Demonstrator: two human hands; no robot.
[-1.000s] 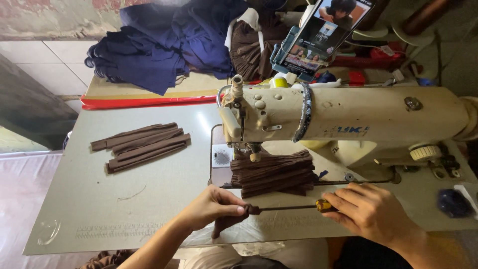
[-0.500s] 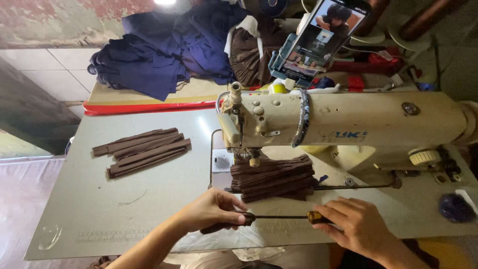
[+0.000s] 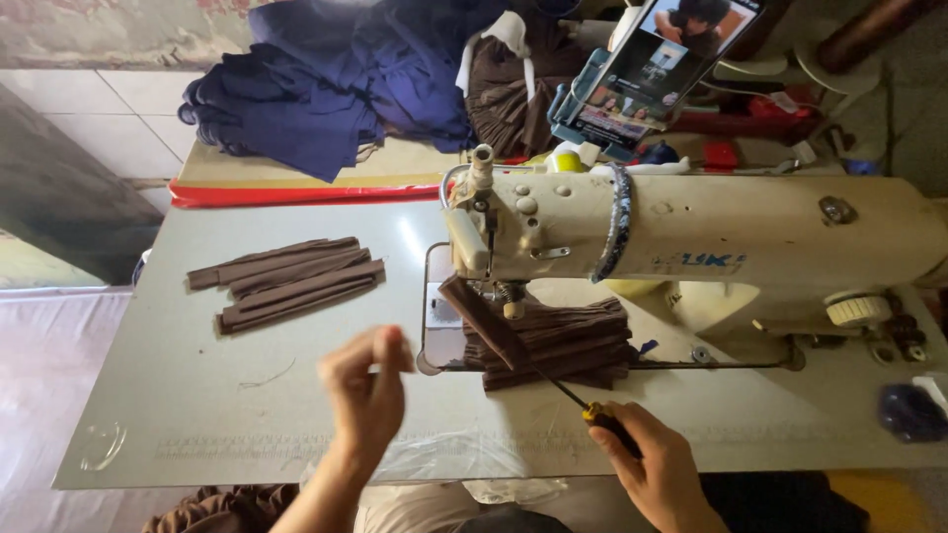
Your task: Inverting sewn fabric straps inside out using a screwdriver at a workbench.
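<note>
We grip a screwdriver (image 3: 592,410) in our right hand (image 3: 660,464), lifting a brown strip (image 3: 484,321); left hand (image 3: 367,390) loosely curled, empty.

Place: a small sewing workshop.
Landmark: cream industrial sewing machine (image 3: 691,247) set into a grey desk (image 3: 197,395).
Left of machine: cut brown strips (image 3: 291,281).
Under its needle: stacked brown strips (image 3: 563,341).
Behind machine: heaped navy cloth (image 3: 336,89).
</note>
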